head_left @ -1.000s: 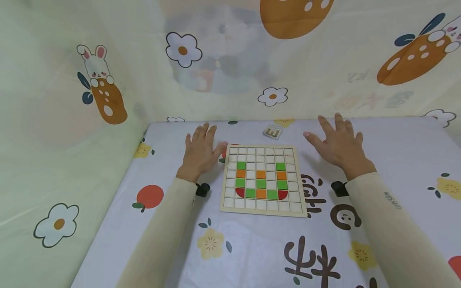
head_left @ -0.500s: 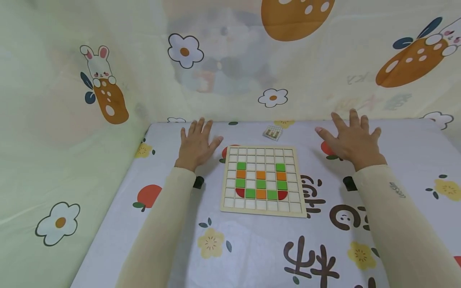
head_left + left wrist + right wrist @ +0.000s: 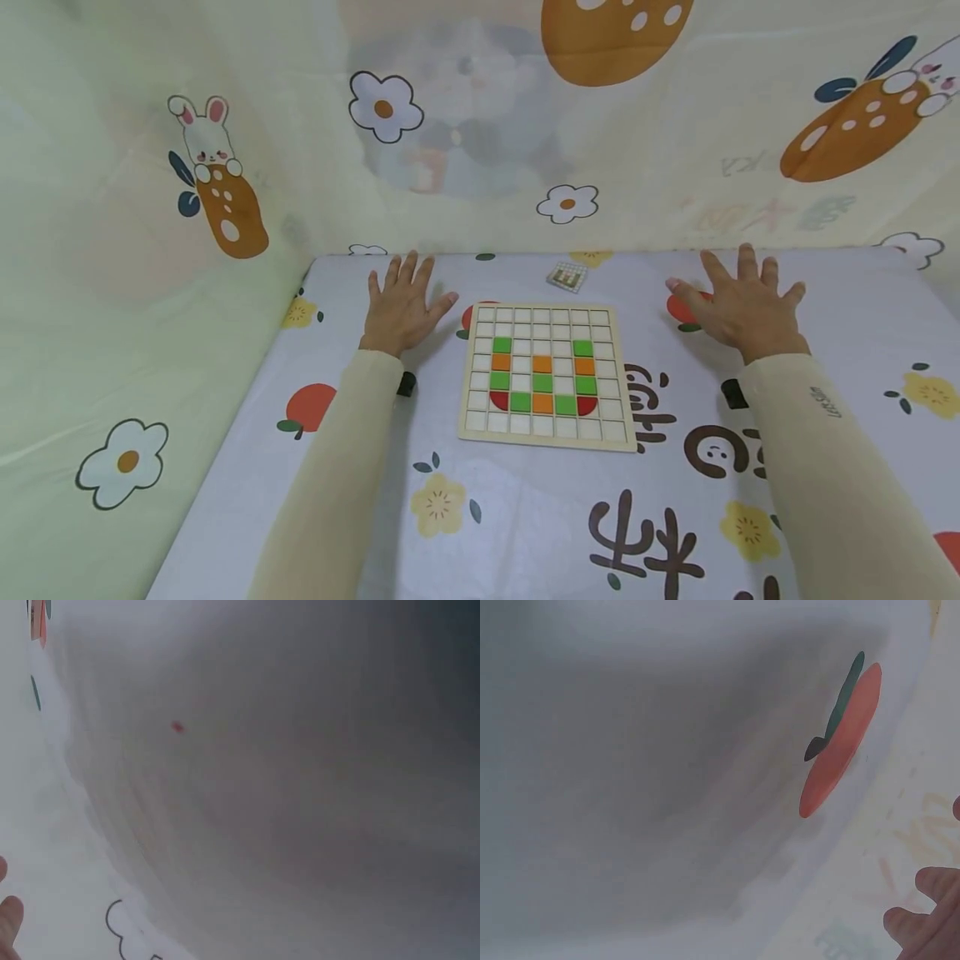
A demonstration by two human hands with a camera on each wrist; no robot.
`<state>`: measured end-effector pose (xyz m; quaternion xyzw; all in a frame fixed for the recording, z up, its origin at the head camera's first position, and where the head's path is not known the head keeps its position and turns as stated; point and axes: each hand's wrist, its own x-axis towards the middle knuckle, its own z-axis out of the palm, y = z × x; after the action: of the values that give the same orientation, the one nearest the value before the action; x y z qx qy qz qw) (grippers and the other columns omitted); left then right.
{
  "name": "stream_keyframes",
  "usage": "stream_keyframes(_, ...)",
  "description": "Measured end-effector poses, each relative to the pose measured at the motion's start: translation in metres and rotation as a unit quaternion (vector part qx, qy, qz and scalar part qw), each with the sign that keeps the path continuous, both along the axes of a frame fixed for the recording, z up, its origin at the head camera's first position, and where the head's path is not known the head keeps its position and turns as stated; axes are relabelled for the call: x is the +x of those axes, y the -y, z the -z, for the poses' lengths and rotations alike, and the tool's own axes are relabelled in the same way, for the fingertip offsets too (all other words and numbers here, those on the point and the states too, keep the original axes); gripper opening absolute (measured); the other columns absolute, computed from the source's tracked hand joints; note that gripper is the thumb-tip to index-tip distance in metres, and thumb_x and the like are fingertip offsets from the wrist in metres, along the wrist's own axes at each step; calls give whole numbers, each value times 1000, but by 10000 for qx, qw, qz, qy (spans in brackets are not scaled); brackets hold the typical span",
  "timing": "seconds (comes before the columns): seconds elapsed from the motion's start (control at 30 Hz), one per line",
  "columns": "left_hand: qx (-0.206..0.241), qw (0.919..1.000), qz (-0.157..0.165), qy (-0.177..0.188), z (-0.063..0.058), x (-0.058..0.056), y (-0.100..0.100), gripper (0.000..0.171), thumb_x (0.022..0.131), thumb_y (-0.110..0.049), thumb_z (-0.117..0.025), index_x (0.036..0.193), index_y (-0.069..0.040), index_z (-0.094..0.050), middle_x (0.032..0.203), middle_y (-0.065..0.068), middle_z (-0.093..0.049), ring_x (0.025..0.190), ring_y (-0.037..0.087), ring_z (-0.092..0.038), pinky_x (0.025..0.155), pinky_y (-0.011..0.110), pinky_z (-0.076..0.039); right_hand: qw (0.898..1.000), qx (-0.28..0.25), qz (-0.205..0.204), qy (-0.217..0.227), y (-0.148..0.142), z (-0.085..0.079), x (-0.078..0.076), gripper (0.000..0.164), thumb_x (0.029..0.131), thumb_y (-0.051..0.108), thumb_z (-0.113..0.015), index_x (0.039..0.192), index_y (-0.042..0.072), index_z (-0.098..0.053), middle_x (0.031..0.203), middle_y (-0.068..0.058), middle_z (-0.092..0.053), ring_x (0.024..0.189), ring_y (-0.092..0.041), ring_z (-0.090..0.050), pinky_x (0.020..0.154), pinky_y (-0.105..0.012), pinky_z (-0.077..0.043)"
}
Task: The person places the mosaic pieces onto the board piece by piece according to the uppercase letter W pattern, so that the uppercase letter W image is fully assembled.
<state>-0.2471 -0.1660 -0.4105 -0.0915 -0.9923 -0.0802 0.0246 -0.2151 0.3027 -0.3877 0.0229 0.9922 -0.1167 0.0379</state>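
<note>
A square wooden grid board (image 3: 548, 443) lies on the table between both hands. Green, orange and dark red tiles form a symmetrical figure among its white cells. To the left of the board, my left hand (image 3: 399, 310) has its fingers spread, holding nothing. On the far right side, my right hand (image 3: 745, 308) is likewise spread with nothing in it. Both hands are apart from the board. Beyond the board's far edge lies a small pattern card (image 3: 567, 276) with a grid print. Only a few fingertips (image 3: 9, 919) show in the left wrist view, and some fingers (image 3: 930, 900) in the right wrist view.
A white tablecloth (image 3: 525, 517) printed with fruit, flowers and dark lettering covers the table. A cream curtain (image 3: 465, 217) with cartoon prints hangs along the back and the left side.
Both hands have moved outward, away from the board, the left hand to the left and the right hand to the right. The board and the card stay where they were.
</note>
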Motion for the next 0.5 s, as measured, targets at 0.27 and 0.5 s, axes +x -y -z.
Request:
stream_keyframes(0.27, -24, 10000, 22, 46, 0, -1, -2, 87, 101, -72, -36, 168, -18, -20, 174, 12, -13, 161, 37, -6, 125, 67, -3, 9999, -88, 12, 75, 2, 4, 0, 106, 92, 88, -16, 168, 14, -8, 164, -40, 10, 145, -70, 7, 104, -90, 5)
stream_keyframes(0.5, -26, 10000, 38, 41, -6, -3, -4, 87, 101, -72, -37, 167, -17, -21, 174, 12, -12, 161, 37, -6, 125, 67, -3, 10000, -47, 54, 39, 1, 3, -1, 106, 92, 88, -16, 168, 14, -7, 164, -40, 9, 145, -71, 6, 104, -91, 4)
